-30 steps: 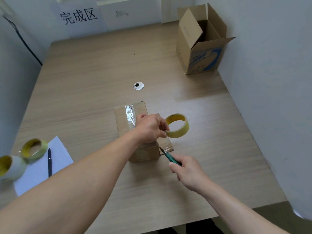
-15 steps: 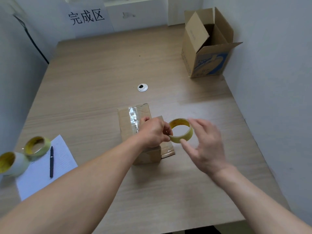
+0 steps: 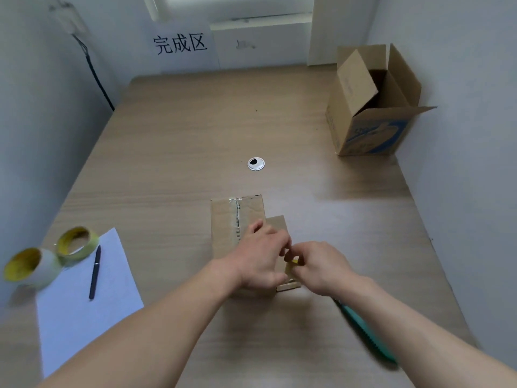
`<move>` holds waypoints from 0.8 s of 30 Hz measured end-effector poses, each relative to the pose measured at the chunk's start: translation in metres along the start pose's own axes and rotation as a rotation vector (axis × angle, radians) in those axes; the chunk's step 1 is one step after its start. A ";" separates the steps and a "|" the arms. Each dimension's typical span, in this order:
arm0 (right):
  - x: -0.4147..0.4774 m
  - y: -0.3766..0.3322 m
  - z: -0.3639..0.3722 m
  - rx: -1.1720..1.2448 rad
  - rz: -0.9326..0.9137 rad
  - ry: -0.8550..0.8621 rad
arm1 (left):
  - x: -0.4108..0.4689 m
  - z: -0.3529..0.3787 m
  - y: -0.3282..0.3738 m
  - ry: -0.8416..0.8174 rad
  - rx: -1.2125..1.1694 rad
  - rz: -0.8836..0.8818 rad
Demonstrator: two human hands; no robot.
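Cardboard box (image 3: 225,219) edge, left hand (image 3: 260,257) and right hand (image 3: 320,266) gripping tape roll (image 3: 294,261), open table (image 3: 279,121) beyond

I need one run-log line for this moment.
left hand: rests on small cardboard box | right hand: pinches yellow tape roll, mostly hidden | green utility knife: lies on table

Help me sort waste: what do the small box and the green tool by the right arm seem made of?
The small box: matte brown cardboard; a glossy clear tape strip glints along its top seam. The green tool: probably smooth moulded plastic, by its even teal colour; blurred, so unsure.
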State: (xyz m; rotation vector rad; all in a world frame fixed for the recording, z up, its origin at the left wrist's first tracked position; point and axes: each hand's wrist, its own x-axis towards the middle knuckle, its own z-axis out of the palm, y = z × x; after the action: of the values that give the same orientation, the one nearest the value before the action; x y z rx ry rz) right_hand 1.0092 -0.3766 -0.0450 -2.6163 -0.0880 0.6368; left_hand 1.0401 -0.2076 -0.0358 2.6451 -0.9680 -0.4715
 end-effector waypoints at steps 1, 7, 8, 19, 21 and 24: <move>0.004 -0.002 0.002 0.007 0.009 -0.002 | -0.001 0.001 -0.001 0.008 0.029 0.021; 0.016 0.007 0.005 -0.171 0.099 0.069 | -0.004 0.007 -0.002 0.024 0.139 0.047; 0.016 0.017 0.005 -0.203 0.125 0.104 | -0.004 0.009 -0.001 0.022 0.160 0.034; -0.004 0.017 -0.001 0.581 0.318 0.602 | 0.005 0.010 0.013 0.401 -0.519 -0.279; -0.010 0.002 -0.003 0.765 0.324 0.670 | -0.007 -0.003 0.010 0.666 -0.917 -0.367; -0.009 -0.019 0.002 0.854 0.320 0.740 | -0.040 -0.008 0.003 1.063 -0.835 -0.487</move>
State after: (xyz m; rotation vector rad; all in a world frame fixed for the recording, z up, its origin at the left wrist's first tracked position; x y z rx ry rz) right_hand 1.0011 -0.3604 -0.0345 -1.8619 0.6812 -0.2190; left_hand 1.0126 -0.1820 -0.0191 1.8432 0.1950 0.3811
